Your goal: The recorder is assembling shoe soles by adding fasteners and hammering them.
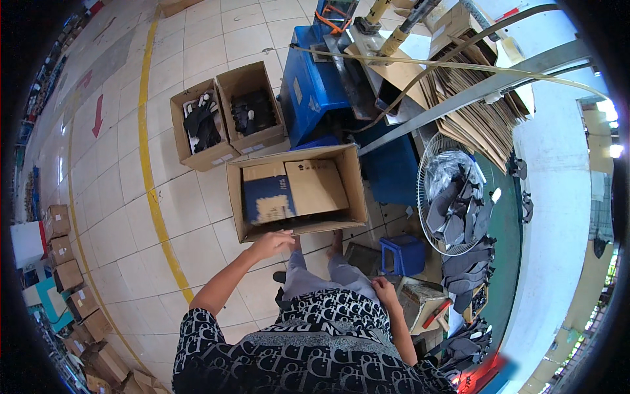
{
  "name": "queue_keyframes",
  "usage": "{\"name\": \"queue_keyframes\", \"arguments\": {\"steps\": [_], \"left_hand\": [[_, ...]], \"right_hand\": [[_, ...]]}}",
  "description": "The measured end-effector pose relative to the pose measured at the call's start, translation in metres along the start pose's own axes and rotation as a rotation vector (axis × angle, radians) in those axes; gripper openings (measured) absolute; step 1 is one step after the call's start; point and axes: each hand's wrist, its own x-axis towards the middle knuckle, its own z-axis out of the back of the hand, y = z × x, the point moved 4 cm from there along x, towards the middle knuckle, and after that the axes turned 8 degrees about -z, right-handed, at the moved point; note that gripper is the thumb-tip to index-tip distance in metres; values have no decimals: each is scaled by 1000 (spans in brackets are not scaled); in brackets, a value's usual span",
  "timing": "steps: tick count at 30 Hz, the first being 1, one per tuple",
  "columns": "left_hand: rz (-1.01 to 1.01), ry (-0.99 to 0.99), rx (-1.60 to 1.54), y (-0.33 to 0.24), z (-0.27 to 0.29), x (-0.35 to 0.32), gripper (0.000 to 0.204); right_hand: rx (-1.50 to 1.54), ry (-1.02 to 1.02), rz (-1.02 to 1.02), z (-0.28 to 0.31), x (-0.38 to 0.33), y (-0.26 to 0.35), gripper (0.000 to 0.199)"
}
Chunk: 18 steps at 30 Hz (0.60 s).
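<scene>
1. One view only, from the head camera: the person sits over a tiled floor (203, 197), and the left hand (270, 243) reaches forward to the near wall of a large open cardboard box (295, 190) just in front of the knees.
2. Its fingers are loosely curled, touching or just above the box rim; whether they grip it cannot be told.
3. Inside the box lie a flat brown cardboard sheet (315, 187) and a blue sheet (266, 197), side by side.
4. Resting near the lap, the right hand (382, 287) has its fingers bent and appears to hold nothing.
5. Two smaller boxes of dark parts (226, 118) stand further off, beyond the big box, and a wire basket of grey pieces (453, 203) sits to the right.
6. Judging by the pose, the step in hand is taking hold of the big box; next, a firmer grasp on its rim would be needed.
</scene>
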Motion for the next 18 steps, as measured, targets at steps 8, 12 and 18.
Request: {"name": "queue_keyframes", "arguments": {"steps": [8, 12, 18], "left_hand": [[429, -194, -100, 81, 20, 38, 29], [385, 58, 213, 126, -12, 38, 25], [355, -262, 63, 40, -29, 136, 22]], "right_hand": [[242, 20, -99, -15, -4, -16, 29], [286, -14, -75, -5, -7, -29, 29], [638, -385, 227, 163, -39, 84, 19]]}}
